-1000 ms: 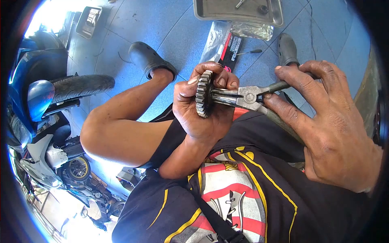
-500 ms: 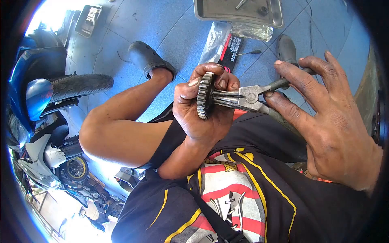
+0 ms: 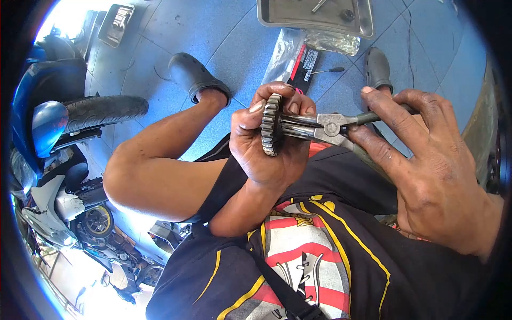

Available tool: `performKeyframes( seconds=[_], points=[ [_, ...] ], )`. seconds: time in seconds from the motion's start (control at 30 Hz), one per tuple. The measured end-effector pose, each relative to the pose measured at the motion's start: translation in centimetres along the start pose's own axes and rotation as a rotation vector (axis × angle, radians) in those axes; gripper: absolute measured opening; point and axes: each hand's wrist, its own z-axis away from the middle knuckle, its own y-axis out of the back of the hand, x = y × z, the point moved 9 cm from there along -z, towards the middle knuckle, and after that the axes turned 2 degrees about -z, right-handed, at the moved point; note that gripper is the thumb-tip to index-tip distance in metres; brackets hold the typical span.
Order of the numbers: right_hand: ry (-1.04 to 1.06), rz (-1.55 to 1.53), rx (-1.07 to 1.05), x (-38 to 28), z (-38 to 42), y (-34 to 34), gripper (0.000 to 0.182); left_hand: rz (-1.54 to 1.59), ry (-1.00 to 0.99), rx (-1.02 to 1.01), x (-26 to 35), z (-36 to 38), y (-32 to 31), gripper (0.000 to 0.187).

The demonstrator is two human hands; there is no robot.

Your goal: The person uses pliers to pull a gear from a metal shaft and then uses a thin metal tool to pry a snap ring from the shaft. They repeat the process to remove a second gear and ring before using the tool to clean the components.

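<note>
My left hand (image 3: pixel 269 144) is closed around a toothed metal gear (image 3: pixel 271 125), its thumb and fingers curled over the rim. The gear's teeth face left, and a splined shaft seems to run from its right side, partly behind my fingers. A pair of pliers (image 3: pixel 330 128) points left, its narrow jaws reaching toward the gear's middle. Whether the tips touch the gear I cannot make out. My right hand (image 3: pixel 432 160) grips the pliers by the handles, with thumb and index finger on the upper handle near the pivot. The lower handle runs down behind the hand.
A metal tray (image 3: pixel 314 24) with small parts lies on the tiled floor ahead. Below it are a plastic-wrapped chain package (image 3: pixel 304 66) and a screwdriver (image 3: pixel 328 70). A smaller tray (image 3: pixel 116 25) lies far left. A motorcycle tyre (image 3: pixel 106 113) juts in at left.
The pliers' handles have drawn closer together, and their jaws look narrower. My right hand has shifted slightly down; my left hand and the gear have moved very little.
</note>
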Motion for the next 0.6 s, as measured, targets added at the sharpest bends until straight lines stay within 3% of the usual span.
performKeyframes(
  seconds=[0.2,0.37,0.6],
  points=[
    [-0.042,0.073,-0.067,-1.1,0.4,0.0,0.059,-0.041,-0.063,-0.042,0.7,0.1,-0.9,0.039],
    [-0.132,-0.055,-0.133,-1.4,0.4,-0.9,0.065,-0.011,-0.066,-0.048,0.9,-0.1,-0.3,0.040],
    [-0.085,-0.027,-0.125,-1.4,0.0,-0.5,0.067,-0.049,-0.064,-0.073,1.2,0.0,-0.7,0.041]
  ],
)
